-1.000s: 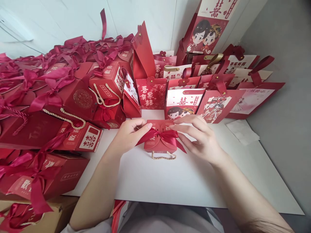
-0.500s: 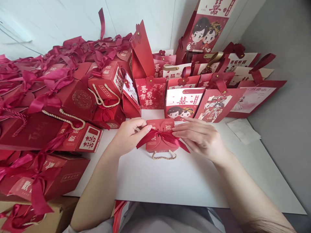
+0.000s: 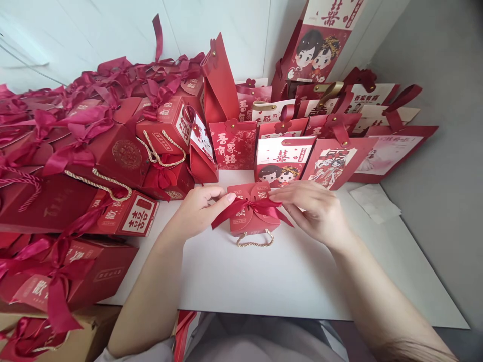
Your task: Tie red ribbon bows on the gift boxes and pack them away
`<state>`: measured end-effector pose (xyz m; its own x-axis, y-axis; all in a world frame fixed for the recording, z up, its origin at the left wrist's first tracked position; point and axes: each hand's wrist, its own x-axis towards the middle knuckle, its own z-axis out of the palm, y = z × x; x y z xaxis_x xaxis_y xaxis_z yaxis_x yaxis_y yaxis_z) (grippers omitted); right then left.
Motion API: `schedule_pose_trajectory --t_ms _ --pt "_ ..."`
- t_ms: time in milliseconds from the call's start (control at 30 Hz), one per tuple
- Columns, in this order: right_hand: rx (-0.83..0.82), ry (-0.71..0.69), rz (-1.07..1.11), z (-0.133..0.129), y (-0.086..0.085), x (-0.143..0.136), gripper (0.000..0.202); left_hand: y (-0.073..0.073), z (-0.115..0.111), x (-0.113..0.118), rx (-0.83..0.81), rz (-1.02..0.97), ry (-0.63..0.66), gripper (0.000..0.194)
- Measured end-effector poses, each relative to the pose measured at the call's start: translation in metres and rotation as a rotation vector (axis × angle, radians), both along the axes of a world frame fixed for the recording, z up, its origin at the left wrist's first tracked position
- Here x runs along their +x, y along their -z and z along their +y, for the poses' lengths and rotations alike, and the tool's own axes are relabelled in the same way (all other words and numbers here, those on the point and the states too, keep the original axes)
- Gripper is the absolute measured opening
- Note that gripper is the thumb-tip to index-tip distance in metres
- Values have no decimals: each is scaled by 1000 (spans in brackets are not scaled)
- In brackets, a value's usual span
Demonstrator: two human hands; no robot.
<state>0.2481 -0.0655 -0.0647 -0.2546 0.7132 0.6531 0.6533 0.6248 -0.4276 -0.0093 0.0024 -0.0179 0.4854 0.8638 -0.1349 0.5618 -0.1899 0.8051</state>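
A small red gift box with gold lettering sits on the white table in front of me. Across its top runs a dark red satin ribbon, tied in a bow at the middle. My left hand pinches the bow's left side between thumb and fingers. On the other side, my right hand has its fingers closed on the bow's right loop; its fingertips partly cover the box's edge. A twisted gold cord handle hangs from the box's near side and lies on the table.
Stacked red gift boxes with bows crowd the left. Upright red and white paper bags stand behind the box. A white tissue lies at right, near the grey wall. A cardboard box sits at lower left.
The right hand has drawn slightly back along the bow's right side, showing more of the loop and box top. The left hand keeps its pinch almost unmoved.
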Motion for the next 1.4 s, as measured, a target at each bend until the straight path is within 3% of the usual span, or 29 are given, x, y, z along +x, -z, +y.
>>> schedule_pose_trajectory --t_ms 167,267,367,567,667,900,967,1033,1100,1167,1233,1300,1400 --pt "-233 222 197 -6 0 -11 28 -6 0 -4 -125 57 14 49" --pt "-132 241 216 -9 -3 -18 20 -8 1 -8 -149 83 20 47" --pt "31 202 44 -12 -6 -28 15 -11 0 -12 -217 59 63 48" --pt "127 220 -97 -21 -5 -52 6 -18 -6 -11 -506 -38 291 46" --pt "119 210 -108 -25 -3 -61 9 -17 -10 -8 -551 -59 391 44" --pt "169 181 -73 -29 4 -70 15 -18 -15 -5 -312 25 472 49" --pt "163 180 -65 -29 4 -70 16 -17 -16 -4 -135 -10 323 47" --pt "154 176 -34 -30 3 -69 18 -13 -15 -4 106 -88 126 27" --pt "168 126 13 -31 1 -67 22 -9 -13 -4 310 -165 36 6" --pt "220 66 47 -31 -3 -61 28 -6 -11 -4 387 -221 70 21" --pt "280 68 67 -30 -6 -53 33 -5 -9 -4 371 -260 138 23" --pt "274 137 104 -27 -8 -44 34 -5 -8 -4 377 -257 195 25" --pt "228 258 185 -20 -8 -32 29 -6 -12 -3 574 -99 302 25"
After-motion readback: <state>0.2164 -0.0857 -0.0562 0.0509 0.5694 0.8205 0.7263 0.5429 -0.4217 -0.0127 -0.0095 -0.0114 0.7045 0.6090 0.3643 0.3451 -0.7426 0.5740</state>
